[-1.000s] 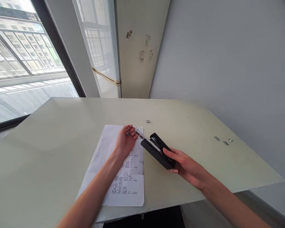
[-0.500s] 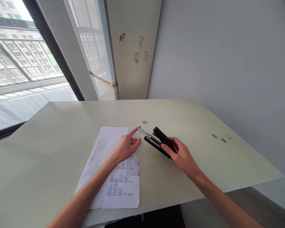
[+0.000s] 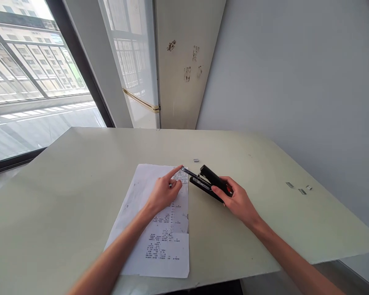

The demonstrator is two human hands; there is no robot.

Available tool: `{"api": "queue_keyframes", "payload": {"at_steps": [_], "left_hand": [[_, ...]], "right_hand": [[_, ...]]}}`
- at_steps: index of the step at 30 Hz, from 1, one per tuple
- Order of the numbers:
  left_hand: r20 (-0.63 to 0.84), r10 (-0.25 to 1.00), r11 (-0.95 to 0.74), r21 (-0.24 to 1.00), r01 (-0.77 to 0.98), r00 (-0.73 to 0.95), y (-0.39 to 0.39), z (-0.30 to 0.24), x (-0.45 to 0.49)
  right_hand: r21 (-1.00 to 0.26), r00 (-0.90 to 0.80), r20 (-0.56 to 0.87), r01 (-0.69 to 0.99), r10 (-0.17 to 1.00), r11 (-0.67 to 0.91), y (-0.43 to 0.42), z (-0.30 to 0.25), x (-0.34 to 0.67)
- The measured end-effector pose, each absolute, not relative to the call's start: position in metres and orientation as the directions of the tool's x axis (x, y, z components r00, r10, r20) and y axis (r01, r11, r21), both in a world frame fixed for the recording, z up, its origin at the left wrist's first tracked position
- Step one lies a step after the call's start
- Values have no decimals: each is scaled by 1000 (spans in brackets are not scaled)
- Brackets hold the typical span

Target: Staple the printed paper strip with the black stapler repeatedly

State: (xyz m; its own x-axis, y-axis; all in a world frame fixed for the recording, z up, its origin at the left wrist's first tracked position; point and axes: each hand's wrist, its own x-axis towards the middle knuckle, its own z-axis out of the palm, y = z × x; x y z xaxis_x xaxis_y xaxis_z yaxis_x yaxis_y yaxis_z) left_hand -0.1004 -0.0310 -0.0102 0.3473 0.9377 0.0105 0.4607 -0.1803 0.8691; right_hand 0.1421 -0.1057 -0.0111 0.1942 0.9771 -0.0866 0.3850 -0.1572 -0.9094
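Observation:
A black stapler [image 3: 215, 180] is spread apart in my right hand [image 3: 237, 201], whose thumb and fingers wrap round its rear end. Its top arm is lifted away from the base, and a thin metal staple rail [image 3: 189, 171] sticks out to the left between them. My left hand [image 3: 165, 189] hovers over the printed paper [image 3: 169, 262], index finger stretched to the rail's tip and the other fingers loosely curled. The fingertip appears to touch the rail. Near the paper's top right corner, the left hand and forearm cover part of the print.
A small strip of staples [image 3: 196, 160] lies beyond the paper's top edge. Several more staple strips [image 3: 301, 191] rest at the right side of the pale table [image 3: 89, 176]. Behind it stand a grey wall [image 3: 279, 73], a fridge [image 3: 135, 61] and a window [image 3: 33, 65] at left.
The view has shifted slightly, so the table and its things sit a little further right. The staple rail is tilted a bit flatter at my left fingertip; both hands keep nearly the same pose.

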Motion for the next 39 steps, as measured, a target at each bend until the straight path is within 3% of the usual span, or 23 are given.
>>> {"api": "queue_keyframes", "payload": {"at_steps": [10,19,26,33,39], "left_hand": [[77,940,-232,858,458,332,-31,-18,-100],[103,896,-373,703,606,432,-40,-27,-94],[98,936,-292,751,591,338,-34,-26,-95],[86,930,-315,686,655,357,-36,-26,-92],[117,904,-369,700,611,412,-36,-28,-92]], "right_hand": [[-886,207,-41,444,978,-131,-104,-6,141],[-884,205,41,463,978,-60,-107,-22,134],[-870,236,10,481,972,-108,-115,-24,159],[-867,197,40,494,980,-64,-122,-27,161],[-854,179,47,517,983,-53,-121,-27,162]]}}
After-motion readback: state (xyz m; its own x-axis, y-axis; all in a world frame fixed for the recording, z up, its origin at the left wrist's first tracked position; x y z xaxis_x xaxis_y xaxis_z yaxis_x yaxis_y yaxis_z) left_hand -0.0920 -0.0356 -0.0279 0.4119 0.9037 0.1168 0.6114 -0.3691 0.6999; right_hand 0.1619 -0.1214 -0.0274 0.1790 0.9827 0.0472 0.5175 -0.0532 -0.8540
